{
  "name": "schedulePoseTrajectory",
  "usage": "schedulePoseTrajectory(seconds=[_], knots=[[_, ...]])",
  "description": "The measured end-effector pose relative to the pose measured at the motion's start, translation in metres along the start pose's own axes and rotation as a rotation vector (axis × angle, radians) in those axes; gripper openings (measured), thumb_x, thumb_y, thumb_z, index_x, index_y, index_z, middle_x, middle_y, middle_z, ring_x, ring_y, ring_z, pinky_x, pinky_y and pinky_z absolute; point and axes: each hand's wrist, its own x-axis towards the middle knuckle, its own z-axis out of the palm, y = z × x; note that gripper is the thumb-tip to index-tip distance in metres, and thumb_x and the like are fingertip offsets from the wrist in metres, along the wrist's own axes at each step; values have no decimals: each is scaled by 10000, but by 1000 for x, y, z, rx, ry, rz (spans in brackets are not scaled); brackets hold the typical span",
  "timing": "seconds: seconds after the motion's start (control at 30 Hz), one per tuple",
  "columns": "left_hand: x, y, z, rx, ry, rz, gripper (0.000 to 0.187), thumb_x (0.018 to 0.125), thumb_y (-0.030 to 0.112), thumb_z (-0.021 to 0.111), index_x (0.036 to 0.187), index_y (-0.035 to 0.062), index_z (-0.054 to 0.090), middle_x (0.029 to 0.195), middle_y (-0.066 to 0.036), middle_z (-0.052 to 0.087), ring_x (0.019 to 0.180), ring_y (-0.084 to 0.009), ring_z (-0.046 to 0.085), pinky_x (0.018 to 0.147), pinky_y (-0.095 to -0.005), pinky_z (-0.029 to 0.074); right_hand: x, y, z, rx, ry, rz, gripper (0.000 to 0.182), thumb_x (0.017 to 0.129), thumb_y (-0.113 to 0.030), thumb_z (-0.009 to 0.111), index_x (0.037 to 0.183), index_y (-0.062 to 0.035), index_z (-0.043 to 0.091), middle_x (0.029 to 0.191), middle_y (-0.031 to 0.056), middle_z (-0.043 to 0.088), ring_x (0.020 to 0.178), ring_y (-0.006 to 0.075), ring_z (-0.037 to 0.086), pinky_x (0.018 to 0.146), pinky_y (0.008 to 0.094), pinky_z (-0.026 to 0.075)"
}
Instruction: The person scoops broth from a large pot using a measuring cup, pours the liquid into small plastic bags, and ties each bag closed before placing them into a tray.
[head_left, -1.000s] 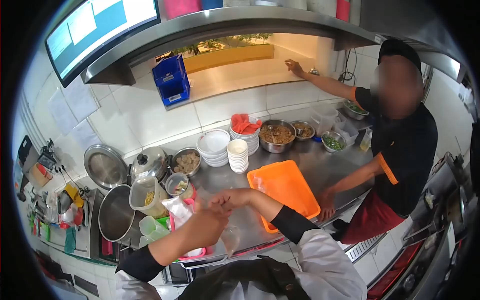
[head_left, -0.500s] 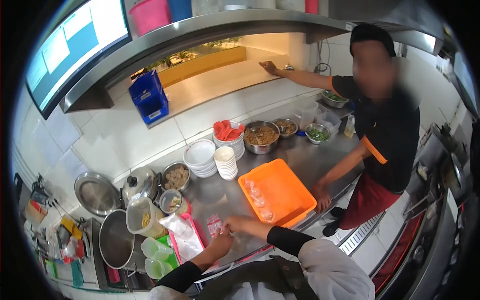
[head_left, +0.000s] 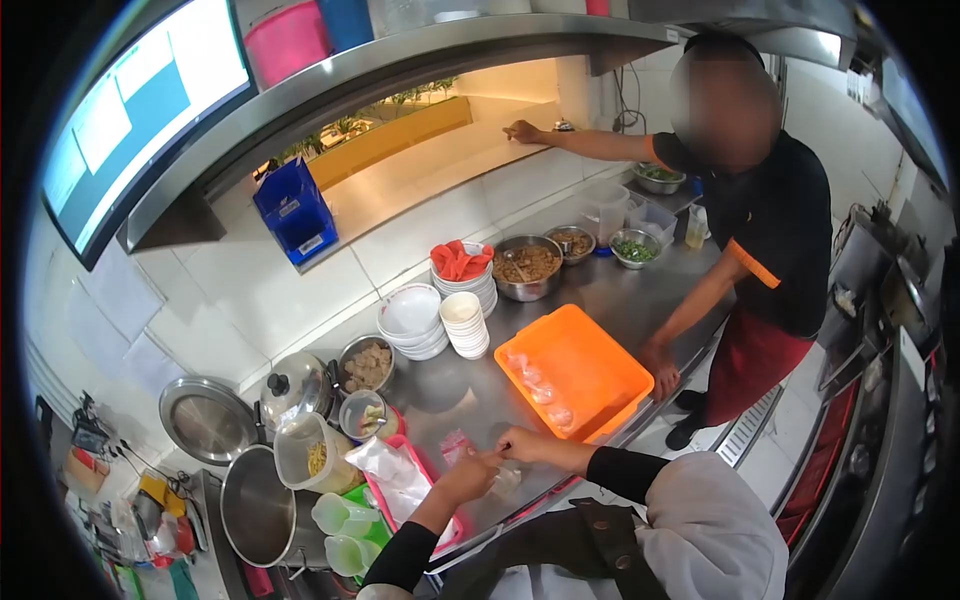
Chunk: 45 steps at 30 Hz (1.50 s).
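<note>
My left hand (head_left: 468, 478) and my right hand (head_left: 528, 445) meet at the fingertips above the steel counter (head_left: 430, 400). Both have their fingers closed on something small that I cannot make out. Just behind my left hand lies a small clear packet with pink print (head_left: 457, 447). A clear plastic bag (head_left: 507, 482) shows below my hands, and whether they hold it is unclear. To the right, an orange tray (head_left: 590, 380) has several clear wrapped bundles (head_left: 538, 385) along its left side. A pink tray (head_left: 408, 448) with white plastic bags (head_left: 388, 468) is beside my left forearm.
A co-worker (head_left: 770, 210) stands at right, one hand on the counter edge, the other on the pass ledge. Stacked bowls (head_left: 410, 315), a bowl of brown food (head_left: 528, 268) and chopped greens (head_left: 635, 249) line the back. A large pot (head_left: 262, 505) is at left.
The camera view has shifted, so the counter items appear lower and further right. My hands remain together, with the right-hand fingers now over the left fingertips. More of the clear bag shows beneath them.
</note>
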Motion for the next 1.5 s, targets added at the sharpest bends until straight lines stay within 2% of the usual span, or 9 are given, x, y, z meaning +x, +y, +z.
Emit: schedulePoseTrajectory(seconds=[0.13, 0.33, 0.43, 0.53, 0.63, 0.83, 1.13, 1.33, 1.5], knots=[[-1, -5, 7, -24, 153, -85, 113, 667, 200, 669, 743, 118, 655, 930, -3, 649, 922, -197, 609, 890, -537, 349, -13, -20, 1, -56, 64, -19, 111, 765, -69, 690, 857, -7, 684, 786, 149, 681, 698, 199, 646, 661, 328, 495], [8, 12, 28, -251, 259, -653, 176, 599, 232, 702, 703, 105, 639, 797, -68, 650, 775, -250, 632, 792, -428, 385, -42, -60, 12, -217, 322, -202, 101, 754, -46, 648, 836, -1, 685, 783, 167, 668, 694, 266, 644, 655, 363, 498], [14, 19, 32, -216, 270, -605, 163, 615, 211, 704, 711, 89, 653, 785, -59, 666, 794, -243, 628, 763, -427, 400, -54, -52, 22, -203, 392, -82, 104, 745, -42, 646, 830, -4, 692, 790, 167, 667, 696, 276, 645, 654, 371, 501], [14, 18, 32, -488, 626, -295, 83, 649, 202, 680, 697, 136, 667, 769, -1, 666, 790, -227, 612, 727, -512, 330, -54, -41, 10, -118, 415, 41, 112, 749, -58, 665, 842, -10, 703, 781, 164, 668, 701, 257, 652, 652, 360, 504], [11, 11, 29, -316, 454, -214, 105, 679, 134, 682, 757, 64, 681, 818, -41, 680, 817, -232, 613, 769, -394, 423, -61, -47, 7, -9, 410, 110, 132, 753, -82, 690, 865, -16, 712, 760, 157, 668, 693, 240, 654, 646, 345, 506], [24, 22, 19, -285, 607, -141, 123, 635, 144, 703, 724, 69, 664, 761, -58, 663, 782, -240, 599, 728, -398, 439, -68, -49, 8, -50, 469, 120, 140, 759, -84, 698, 884, -25, 714, 761, 151, 676, 664, 220, 648, 640, 331, 506], [36, 19, 47, -500, 602, -538, 134, 541, 129, 698, 584, 90, 577, 751, -62, 642, 756, -283, 565, 708, -394, 422, -70, -40, 12, 137, 443, 54, 114, 772, -62, 674, 866, -3, 698, 759, 128, 679, 706, 192, 647, 664, 316, 503], [30, 18, 18, -638, 506, -187, 149, 596, 125, 673, 735, 105, 622, 869, -40, 669, 892, -263, 558, 810, -498, 365, -67, -23, 5, 186, 427, 183, 140, 758, -104, 702, 866, -16, 718, 764, 119, 693, 707, 188, 658, 676, 312, 509], [26, 30, -16, -252, 298, -51, 220, 642, 110, 707, 842, 119, 615, 933, -26, 651, 976, -243, 549, 830, -436, 348, -64, -28, 6, 27, 397, 155, 149, 744, -117, 708, 861, -27, 720, 764, 128, 693, 707, 212, 667, 674, 335, 511]])
